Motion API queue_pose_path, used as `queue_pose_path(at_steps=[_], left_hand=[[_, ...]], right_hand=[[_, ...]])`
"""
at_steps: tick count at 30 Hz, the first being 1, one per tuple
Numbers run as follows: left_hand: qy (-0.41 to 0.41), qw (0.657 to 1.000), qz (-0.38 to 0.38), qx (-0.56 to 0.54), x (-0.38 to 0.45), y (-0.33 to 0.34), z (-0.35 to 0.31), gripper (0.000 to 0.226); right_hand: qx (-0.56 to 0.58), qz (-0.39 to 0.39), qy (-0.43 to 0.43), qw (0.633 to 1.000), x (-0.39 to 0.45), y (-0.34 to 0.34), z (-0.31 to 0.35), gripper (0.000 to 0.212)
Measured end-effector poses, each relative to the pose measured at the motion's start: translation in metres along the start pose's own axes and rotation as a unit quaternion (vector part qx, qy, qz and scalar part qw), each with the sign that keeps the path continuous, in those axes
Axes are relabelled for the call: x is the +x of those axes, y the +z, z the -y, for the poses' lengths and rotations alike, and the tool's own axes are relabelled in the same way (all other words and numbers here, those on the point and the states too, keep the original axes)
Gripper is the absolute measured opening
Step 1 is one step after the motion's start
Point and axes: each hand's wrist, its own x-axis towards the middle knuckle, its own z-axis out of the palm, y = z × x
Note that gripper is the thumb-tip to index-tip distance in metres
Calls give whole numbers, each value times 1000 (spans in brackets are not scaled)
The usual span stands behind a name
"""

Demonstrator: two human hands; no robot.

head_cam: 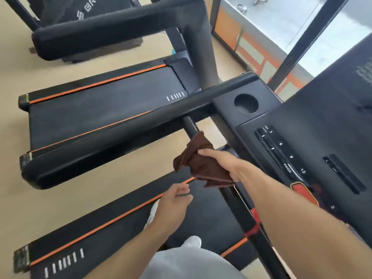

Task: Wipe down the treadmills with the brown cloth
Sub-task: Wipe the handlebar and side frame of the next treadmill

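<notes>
Right hand (225, 164) grips crumpled brown cloth (201, 164) against black upright (190, 127).

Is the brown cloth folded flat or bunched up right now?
Bunched up: the brown cloth hangs crumpled in the right hand, loose corners dangling against the treadmill's upright bar.

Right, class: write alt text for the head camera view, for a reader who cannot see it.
A person's right hand grips a brown cloth wrapped round a black upright post of a treadmill, beside its console. The left hand hovers below, relaxed and holding nothing, over the orange-edged belt.
</notes>
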Motion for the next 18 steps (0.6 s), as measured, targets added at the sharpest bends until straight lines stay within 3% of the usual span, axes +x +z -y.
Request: queue_pose_path(at_steps=[3,5,6,9,11,13,15,18], left_hand=[[-4,999,18,-26,-2,27,-1,25],[-4,999,32,-14,-2,43,-2,28],[-7,999,45,-16,-2,50,-3,29],[-3,998,66,-9,0,62,-7,31],[4,998,68,-7,4,58,-12,35],[0,998,57,-18,10,48,-16,35],[3,999,29,-39,17,35,-19,34],[12,998,-14,-61,30,13,-24,31]], right_hand=[[-10,33,18,999,-30,-17,-56,22],[-95,-11,-29,995,-37,-22,-74,12],[-165,-49,-48,984,-37,-22,-79,18],[-359,-192,-58,912,-37,-4,-87,43],[-469,-295,-66,830,-37,18,-100,62],[-509,-350,-107,779,-35,37,-110,79],[-501,-372,-156,766,-29,40,-107,82],[-463,-356,-193,789,-17,36,-82,60]])
